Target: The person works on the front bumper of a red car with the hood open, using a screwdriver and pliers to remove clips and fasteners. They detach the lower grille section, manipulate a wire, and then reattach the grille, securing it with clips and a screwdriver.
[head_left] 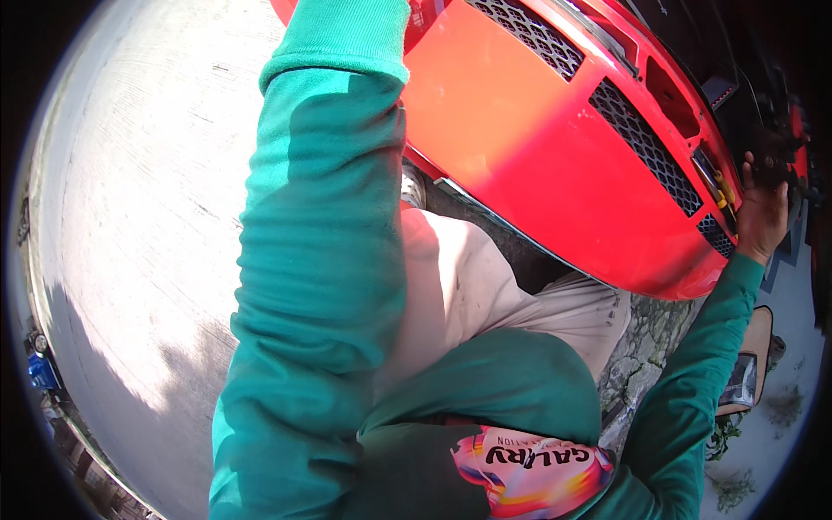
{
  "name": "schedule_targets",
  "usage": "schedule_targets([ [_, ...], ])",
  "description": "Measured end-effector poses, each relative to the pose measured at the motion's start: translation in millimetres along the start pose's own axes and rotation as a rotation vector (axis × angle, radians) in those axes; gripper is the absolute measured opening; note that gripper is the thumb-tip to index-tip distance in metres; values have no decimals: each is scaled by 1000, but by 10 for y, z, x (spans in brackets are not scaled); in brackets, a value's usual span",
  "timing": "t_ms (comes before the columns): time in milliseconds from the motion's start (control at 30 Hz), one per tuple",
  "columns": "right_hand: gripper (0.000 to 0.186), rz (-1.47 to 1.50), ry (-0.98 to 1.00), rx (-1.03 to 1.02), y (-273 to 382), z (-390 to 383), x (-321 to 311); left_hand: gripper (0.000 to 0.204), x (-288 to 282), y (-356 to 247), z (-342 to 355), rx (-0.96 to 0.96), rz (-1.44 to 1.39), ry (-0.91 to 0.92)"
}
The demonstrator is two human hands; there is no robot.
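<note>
Green sleeve (321,217) looming, left hand out of view; right hand (763,221) beside the red panel (537,147), grip unclear; work looks unfinished.

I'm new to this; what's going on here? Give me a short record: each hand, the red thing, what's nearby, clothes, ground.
Left hand: beyond the upper edge, unseen
Right hand: at a dark thing, too shadowed to identify; grip unclear
Red thing: smooth vehicle panel with dark mesh inserts
Near right hand: what look like yellow-handled tools
Clothes: green sleeves, pale trousers
Ground, left: pale, sunlit pavement, partly shadowed
</note>
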State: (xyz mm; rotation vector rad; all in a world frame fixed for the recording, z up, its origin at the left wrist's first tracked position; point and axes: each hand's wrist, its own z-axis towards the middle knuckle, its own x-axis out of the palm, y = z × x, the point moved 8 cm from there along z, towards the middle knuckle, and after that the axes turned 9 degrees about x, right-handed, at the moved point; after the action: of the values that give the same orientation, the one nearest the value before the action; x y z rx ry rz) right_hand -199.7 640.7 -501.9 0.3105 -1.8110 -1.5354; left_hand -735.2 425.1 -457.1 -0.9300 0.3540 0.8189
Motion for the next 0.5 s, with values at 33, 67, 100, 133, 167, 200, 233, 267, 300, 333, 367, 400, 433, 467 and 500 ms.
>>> schedule_targets([
  [33,50,-9,15,8,56,-46,45,27,-46,-26,-12,-43,-23,-12],
  [67,50,-22,35,15,127,-83,114,27,-76,24,-22,-53,-14,-53],
  [100,51,-30,54,25,179,-107,236,27,-82,96,-13,-65,-4,-87],
  [133,52,-39,143,-3,241,-146,416,28,-96,152,-4,-76,5,-120],
  [167,52,-53,143,-4,293,-181,534,29,-73,115,10,-107,-80,-97],
  [200,52,-73,138,-6,377,-237,639,30,-59,20,20,-136,-170,-73],
  [233,55,-115,119,-29,438,-305,672,31,-7,-65,60,-110,-201,-64],
  [267,57,-160,99,-54,516,-375,716,32,36,-158,100,-82,-232,-57],
  [300,60,-201,83,-76,571,-416,810,34,113,-279,150,1,-199,-69],
  [333,62,-238,111,-95,583,-452,943,36,193,-414,193,83,-166,-81],
  [367,64,-286,149,-106,598,-494,1081,44,324,-570,213,90,-271,-56],
  [400,66,-347,172,-117,632,-578,1213,47,462,-846,167,128,-291,-41],
  [433,68,-415,208,-117,625,-640,1283,50,644,-967,177,180,-287,-16],
  [467,69,-439,236,-123,631,-699,1349,53,796,-1132,198,235,-277,7],
  [500,70,-459,274,-130,614,-725,1428,50,946,-1183,220,279,-308,40],
])
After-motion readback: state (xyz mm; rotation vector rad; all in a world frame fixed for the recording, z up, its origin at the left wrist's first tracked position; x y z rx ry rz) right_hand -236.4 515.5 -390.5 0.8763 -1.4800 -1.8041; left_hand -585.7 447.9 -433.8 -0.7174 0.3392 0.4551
